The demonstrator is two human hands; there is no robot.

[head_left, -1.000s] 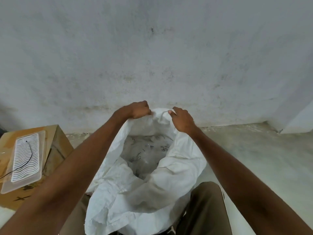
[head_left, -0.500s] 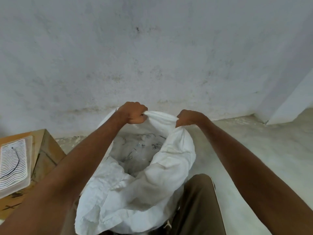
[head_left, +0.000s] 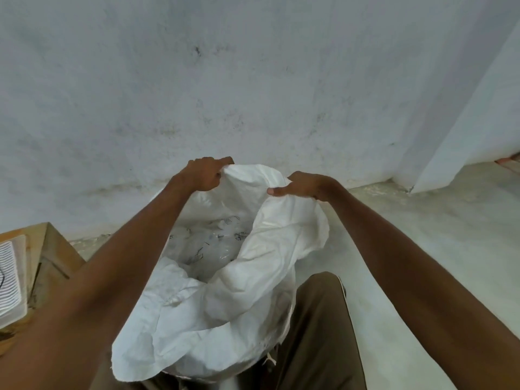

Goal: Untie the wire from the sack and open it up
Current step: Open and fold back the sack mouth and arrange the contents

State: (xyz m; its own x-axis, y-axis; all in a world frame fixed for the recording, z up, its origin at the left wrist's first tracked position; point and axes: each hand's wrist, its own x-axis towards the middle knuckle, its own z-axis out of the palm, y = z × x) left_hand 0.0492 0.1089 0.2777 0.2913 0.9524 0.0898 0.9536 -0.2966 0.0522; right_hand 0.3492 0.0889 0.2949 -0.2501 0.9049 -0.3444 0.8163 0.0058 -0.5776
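A white woven sack point(head_left: 239, 299) stands open between my knees, close to the wall. Clear plastic items with dark printing point(head_left: 213, 246) show inside its mouth. My left hand point(head_left: 204, 174) is closed on the far left part of the rim. My right hand point(head_left: 305, 186) holds the far right part of the rim, thumb pointing left. The rim is stretched between the two hands. Only a short dark piece of the wire point(head_left: 2, 277) shows at the left edge, on a ribbed tray.
A cardboard box point(head_left: 53, 263) stands at the left with a clear ribbed plastic tray point(head_left: 11, 280) on top. A stained white wall point(head_left: 253, 94) rises just behind the sack. My right leg in brown trousers point(head_left: 318, 327) is beside the sack. Bare concrete floor point(head_left: 422, 235) lies to the right.
Both hands moved apart along the far rim, widening the sack's mouth. My view has turned to the right, so the box and tray slid toward the left edge.
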